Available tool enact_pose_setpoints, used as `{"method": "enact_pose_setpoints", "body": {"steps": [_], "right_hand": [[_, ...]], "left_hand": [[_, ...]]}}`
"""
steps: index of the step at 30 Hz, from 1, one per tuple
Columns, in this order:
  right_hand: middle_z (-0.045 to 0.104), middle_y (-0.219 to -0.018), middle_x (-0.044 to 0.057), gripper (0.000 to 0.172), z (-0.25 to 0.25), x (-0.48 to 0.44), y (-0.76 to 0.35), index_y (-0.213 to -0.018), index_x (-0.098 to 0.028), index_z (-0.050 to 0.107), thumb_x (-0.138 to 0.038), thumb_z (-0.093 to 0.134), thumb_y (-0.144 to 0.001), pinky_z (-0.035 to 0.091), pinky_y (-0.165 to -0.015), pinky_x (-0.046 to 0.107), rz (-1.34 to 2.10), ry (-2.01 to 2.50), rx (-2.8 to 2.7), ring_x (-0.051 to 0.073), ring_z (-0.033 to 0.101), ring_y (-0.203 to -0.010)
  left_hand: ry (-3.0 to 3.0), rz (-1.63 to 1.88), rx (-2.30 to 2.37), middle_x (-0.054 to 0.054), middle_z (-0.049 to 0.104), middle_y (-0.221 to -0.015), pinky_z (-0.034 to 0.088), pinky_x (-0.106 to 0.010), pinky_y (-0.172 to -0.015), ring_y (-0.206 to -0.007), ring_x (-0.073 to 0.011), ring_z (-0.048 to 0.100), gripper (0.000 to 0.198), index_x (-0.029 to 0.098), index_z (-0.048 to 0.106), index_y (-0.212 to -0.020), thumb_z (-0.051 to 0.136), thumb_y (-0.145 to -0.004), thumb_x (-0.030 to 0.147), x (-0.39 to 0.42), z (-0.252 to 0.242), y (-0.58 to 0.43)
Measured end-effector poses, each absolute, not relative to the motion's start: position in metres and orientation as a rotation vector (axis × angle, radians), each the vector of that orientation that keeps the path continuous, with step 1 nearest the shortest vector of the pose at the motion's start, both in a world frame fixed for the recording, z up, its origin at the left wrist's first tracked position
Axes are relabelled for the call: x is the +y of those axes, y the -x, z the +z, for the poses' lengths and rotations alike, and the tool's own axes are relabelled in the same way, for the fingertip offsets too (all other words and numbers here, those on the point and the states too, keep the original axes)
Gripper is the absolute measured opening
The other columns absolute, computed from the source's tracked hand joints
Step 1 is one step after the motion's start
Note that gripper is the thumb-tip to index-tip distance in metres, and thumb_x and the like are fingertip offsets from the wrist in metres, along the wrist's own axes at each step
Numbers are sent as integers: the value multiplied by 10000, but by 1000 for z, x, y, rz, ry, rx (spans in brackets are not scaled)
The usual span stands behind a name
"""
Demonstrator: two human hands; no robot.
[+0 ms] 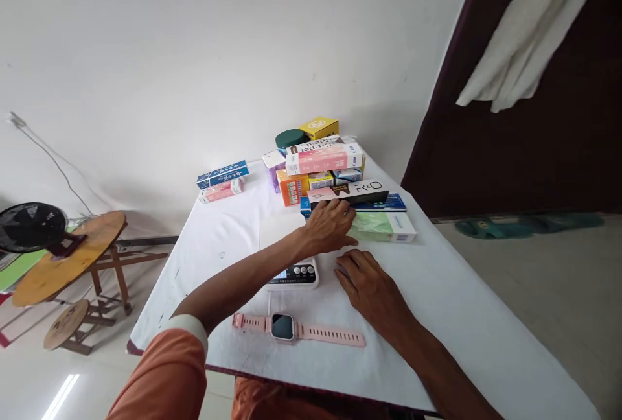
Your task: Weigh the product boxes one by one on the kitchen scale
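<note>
My left hand (329,225) reaches across a white digital scale (297,273) to the foot of a pile of boxes. Its fingers are bent over the near end of a pale green box (383,227), just below a long black and pink box marked R&O (354,191). A blue box (389,202) lies between those two. My right hand (369,287) lies palm down on the white tablecloth (451,303) with its fingers stretched out and nothing in it. A pink smartwatch (291,329) lies flat near the table's front edge, under my left forearm.
The pile holds several cartons: a pink and white one (323,157), an orange one (290,188), a yellow one (321,127) and a dark green round tin (291,139). A blue box (222,174) and a pink box (221,190) lie apart at back left. A round wooden table (63,258) with a fan (32,225) stands left.
</note>
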State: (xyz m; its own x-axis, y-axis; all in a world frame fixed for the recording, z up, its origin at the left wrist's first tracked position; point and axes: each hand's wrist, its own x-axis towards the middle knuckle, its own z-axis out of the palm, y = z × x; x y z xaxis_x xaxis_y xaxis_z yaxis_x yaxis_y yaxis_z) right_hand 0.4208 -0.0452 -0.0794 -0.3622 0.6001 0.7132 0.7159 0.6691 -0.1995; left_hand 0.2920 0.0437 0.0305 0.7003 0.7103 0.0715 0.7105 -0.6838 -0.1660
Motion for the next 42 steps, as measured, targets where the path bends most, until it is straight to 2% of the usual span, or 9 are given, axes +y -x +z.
{"method": "enact_pose_setpoints", "body": {"steps": [5, 11, 16, 25, 30, 33, 36, 42], "right_hand": [[655, -940, 94, 141, -78, -46, -421, -995, -188, 651, -131, 523, -1008, 539, -802, 401, -146, 1007, -2078, 256, 600, -909], [656, -947, 104, 145, -78, -48, -420, -984, -180, 650, -131, 515, -1009, 551, -821, 403, -164, 1058, -2096, 259, 600, -905], [668, -986, 121, 127, -77, -49, -420, -1005, -170, 656, -125, 538, -989, 569, -846, 392, -154, 1082, -2106, 267, 607, -945], [670, -980, 119, 128, -75, -48, -419, -988, -170, 663, -115, 548, -981, 584, -842, 388, -147, 1098, -2092, 261, 622, -930], [677, -973, 108, 112, -75, -47, -419, -971, -176, 658, -115, 565, -966, 587, -847, 397, -173, 1120, -2099, 262, 626, -929], [668, -970, 99, 102, -74, -48, -420, -967, -180, 657, -119, 575, -965, 584, -821, 388, -152, 1131, -2100, 257, 626, -920], [656, -967, 100, 122, -70, -50, -420, -981, -172, 663, -120, 554, -983, 578, -822, 381, -132, 1119, -2104, 254, 620, -924], [643, -953, 101, 149, -69, -51, -420, -969, -166, 662, -123, 524, -1004, 569, -812, 383, -108, 1108, -2118, 251, 597, -904]], "left_hand": [[2693, -35, -1134, -201, 644, -1239, 485, -431, -914, -1169, -332, 620, 366, 124, 629, -1215, 752, -920, 302, 45, 16, -297], [2714, -14, -1088, -200, 607, -1304, 471, -408, -923, -1187, -310, 594, 343, 117, 610, -1253, 696, -946, 246, 46, 13, -300], [2691, 40, -1166, -164, 625, -1269, 461, -394, -922, -1157, -298, 595, 285, 148, 594, -1230, 649, -950, 165, 43, 13, -306], [2779, 69, -1243, -182, 568, -1284, 477, -429, -966, -1227, -328, 533, 402, 139, 562, -1153, 774, -830, 250, 54, 25, -314], [2849, -130, -1193, -157, 550, -1289, 476, -479, -986, -1216, -333, 522, 420, 172, 541, -1188, 750, -828, 226, 43, 51, -315], [2927, -347, -1197, -147, 541, -1308, 480, -509, -1024, -1236, -336, 517, 481, 198, 531, -1242, 779, -833, 248, 25, 73, -292], [2975, -533, -1335, -122, 541, -1289, 498, -490, -1029, -1197, -308, 539, 521, 210, 533, -1290, 793, -843, 274, 2, 90, -245], [2923, -455, -1753, -68, 562, -1195, 528, -450, -943, -1105, -268, 568, 457, 234, 580, -1249, 789, -845, 274, -32, 80, -146]]}}
